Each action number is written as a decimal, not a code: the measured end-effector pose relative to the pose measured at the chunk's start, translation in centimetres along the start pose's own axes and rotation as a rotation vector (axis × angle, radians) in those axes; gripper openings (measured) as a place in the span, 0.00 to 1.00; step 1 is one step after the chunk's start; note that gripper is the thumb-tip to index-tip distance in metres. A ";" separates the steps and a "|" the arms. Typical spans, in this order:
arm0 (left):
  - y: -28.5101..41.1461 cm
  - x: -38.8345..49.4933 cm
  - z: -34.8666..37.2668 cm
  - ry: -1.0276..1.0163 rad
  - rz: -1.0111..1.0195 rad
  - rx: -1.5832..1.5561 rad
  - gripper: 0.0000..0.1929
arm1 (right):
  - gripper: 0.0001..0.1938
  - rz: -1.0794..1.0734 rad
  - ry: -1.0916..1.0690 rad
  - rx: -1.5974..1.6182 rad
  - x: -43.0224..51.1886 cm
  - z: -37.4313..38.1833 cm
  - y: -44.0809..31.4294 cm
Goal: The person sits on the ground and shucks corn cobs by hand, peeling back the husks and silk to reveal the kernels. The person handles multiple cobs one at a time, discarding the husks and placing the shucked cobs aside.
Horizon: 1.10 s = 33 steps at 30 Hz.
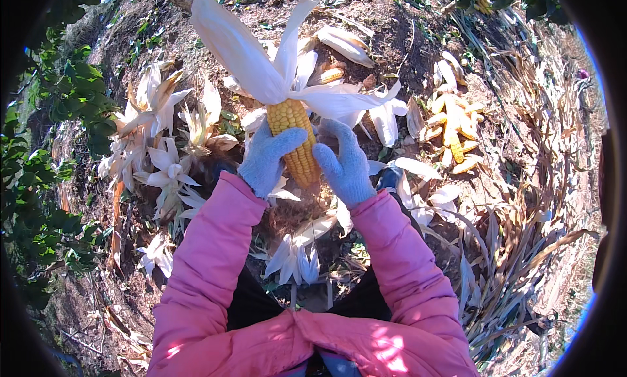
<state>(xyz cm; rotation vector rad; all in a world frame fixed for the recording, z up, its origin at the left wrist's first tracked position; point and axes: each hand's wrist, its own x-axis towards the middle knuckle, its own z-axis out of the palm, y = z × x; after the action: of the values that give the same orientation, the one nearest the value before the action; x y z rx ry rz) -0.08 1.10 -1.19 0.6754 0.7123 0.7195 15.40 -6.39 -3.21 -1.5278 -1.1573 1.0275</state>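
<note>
An ear of yellow corn (293, 144) is held up in front of me, its kernels bare and its pale husk leaves (245, 53) peeled back and spread at the far end. My left hand (267, 156), in a light grey-blue knit glove, grips the ear from its left side with the thumb across the kernels. On the other side, my right hand (345, 164), gloved alike, has its thumb tip at the cob's right edge and its fingers curled and apart. Whether those fingers touch the husk cannot be told.
Several husked ears (455, 127) lie piled on the soil at the right. Discarded husks (169, 166) are heaped at the left, with another husk (294, 262) between my legs. Dry corn stalks (509, 249) stretch along the right side. Leafy green branches (54, 181) hang at the left.
</note>
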 end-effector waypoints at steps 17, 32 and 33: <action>-4.1 -1.6 2.7 -0.091 -0.233 -0.069 0.31 | 0.11 -0.222 0.357 -0.119 0.6 -1.7 -0.4; -7.9 -13.1 2.5 -0.126 -0.500 -0.174 0.27 | 0.17 -0.060 0.182 -0.282 -10.0 0.7 -2.8; -8.6 -14.1 3.1 -0.119 -0.456 -0.148 0.28 | 0.16 -0.055 0.209 -0.327 -11.2 0.8 -2.9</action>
<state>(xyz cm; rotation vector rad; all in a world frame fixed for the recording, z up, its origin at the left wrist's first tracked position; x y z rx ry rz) -2.52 -15.50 -1.14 0.3955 0.6649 0.3058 11.77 -16.84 0.37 -1.7993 -1.2530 0.6439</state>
